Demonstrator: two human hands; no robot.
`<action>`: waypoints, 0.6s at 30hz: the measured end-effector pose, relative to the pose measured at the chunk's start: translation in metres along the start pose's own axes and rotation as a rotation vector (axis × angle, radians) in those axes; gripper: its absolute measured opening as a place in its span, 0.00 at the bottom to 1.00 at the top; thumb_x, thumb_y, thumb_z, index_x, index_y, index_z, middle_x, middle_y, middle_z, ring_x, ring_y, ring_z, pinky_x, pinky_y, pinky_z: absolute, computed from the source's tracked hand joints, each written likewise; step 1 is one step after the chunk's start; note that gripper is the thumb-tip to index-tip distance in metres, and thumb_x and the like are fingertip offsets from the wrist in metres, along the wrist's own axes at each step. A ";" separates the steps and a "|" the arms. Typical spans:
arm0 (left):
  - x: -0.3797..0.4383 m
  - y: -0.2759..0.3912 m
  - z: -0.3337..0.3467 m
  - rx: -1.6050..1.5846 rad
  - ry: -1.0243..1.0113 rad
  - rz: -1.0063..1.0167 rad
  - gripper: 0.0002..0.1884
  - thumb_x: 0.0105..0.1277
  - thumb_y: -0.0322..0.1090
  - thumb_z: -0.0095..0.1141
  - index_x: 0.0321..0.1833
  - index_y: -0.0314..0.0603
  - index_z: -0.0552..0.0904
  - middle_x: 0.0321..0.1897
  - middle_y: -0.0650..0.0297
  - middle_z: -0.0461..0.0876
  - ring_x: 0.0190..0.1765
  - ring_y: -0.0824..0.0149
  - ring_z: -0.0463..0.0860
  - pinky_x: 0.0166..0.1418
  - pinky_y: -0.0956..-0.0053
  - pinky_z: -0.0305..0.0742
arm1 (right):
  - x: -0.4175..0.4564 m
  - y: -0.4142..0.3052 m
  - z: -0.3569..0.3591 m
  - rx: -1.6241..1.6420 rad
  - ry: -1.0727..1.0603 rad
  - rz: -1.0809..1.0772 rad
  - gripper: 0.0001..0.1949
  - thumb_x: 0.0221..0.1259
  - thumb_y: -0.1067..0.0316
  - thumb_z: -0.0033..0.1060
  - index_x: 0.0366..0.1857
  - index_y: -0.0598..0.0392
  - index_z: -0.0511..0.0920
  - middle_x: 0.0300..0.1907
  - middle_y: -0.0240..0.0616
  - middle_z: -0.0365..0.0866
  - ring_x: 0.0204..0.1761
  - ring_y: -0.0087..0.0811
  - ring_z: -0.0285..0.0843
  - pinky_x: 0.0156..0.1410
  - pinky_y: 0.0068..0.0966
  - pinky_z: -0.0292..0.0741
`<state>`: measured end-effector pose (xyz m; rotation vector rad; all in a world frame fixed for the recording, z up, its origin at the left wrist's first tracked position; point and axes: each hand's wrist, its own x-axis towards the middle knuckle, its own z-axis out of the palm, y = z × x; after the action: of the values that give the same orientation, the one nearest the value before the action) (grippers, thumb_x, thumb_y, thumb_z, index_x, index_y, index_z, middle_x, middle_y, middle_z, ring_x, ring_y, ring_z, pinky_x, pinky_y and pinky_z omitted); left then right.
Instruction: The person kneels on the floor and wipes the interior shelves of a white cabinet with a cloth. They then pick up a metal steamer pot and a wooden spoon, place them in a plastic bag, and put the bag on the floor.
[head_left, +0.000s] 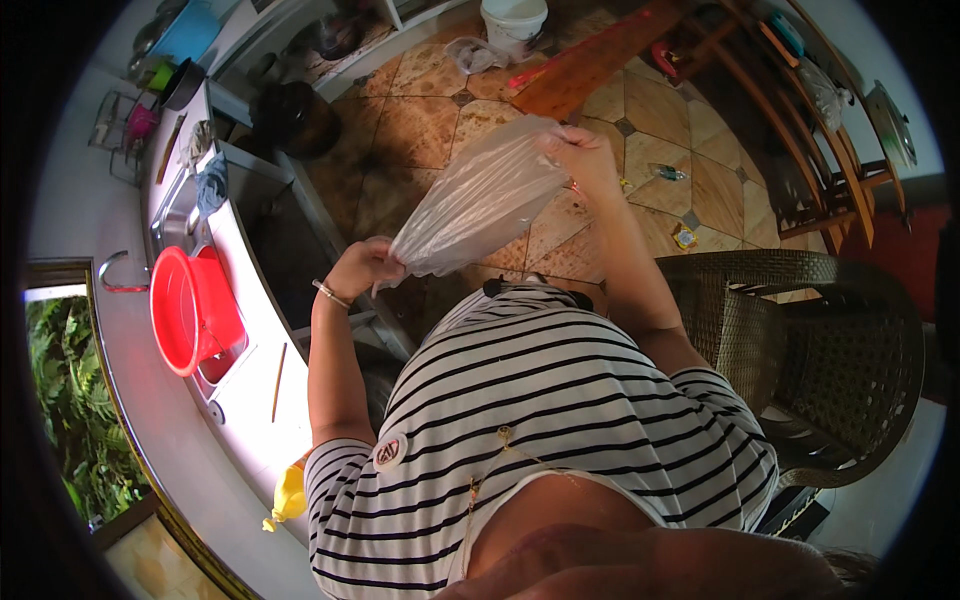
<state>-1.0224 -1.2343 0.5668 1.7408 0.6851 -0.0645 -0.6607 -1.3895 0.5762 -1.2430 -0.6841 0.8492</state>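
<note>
A thin translucent plastic bag (480, 199) is stretched in the air in front of my body, above the tiled floor. My left hand (367, 266) pinches its lower, gathered end. The upper, wider end is gripped by my right hand (581, 154), with the thumb and fingers partly behind the film. Long creases run along the bag between both hands. I can make out nothing inside it.
To the left, a white counter (255, 405) carries a red plastic basin (176, 311) at the sink and a yellow bottle (289, 495). A woven armchair (817, 360) stands close on my right. Ahead are a wooden bench (592, 67), a white bucket (514, 26) and a dark jar (296, 120).
</note>
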 end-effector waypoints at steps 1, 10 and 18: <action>0.001 -0.001 0.001 -0.128 0.039 0.002 0.11 0.59 0.26 0.66 0.44 0.35 0.84 0.35 0.66 0.84 0.39 0.70 0.81 0.46 0.77 0.75 | 0.000 -0.007 -0.008 -0.005 0.045 0.003 0.10 0.62 0.68 0.69 0.43 0.62 0.86 0.36 0.30 0.87 0.36 0.18 0.80 0.45 0.18 0.76; 0.030 0.013 0.004 -0.642 0.259 0.056 0.05 0.69 0.31 0.59 0.39 0.36 0.82 0.32 0.64 0.83 0.35 0.72 0.81 0.45 0.77 0.76 | -0.007 -0.034 -0.071 0.011 0.366 -0.034 0.11 0.63 0.63 0.69 0.40 0.61 0.87 0.31 0.26 0.83 0.32 0.16 0.75 0.37 0.15 0.71; 0.059 0.033 0.018 -0.923 0.320 0.210 0.09 0.71 0.36 0.59 0.34 0.40 0.81 0.28 0.69 0.80 0.30 0.74 0.76 0.37 0.77 0.71 | -0.014 -0.033 -0.103 -0.044 0.372 0.070 0.14 0.64 0.55 0.68 0.43 0.55 0.85 0.35 0.24 0.82 0.31 0.15 0.72 0.37 0.16 0.64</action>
<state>-0.9523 -1.2305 0.5672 0.9162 0.6122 0.6000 -0.5765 -1.4581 0.5879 -1.4245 -0.3631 0.6375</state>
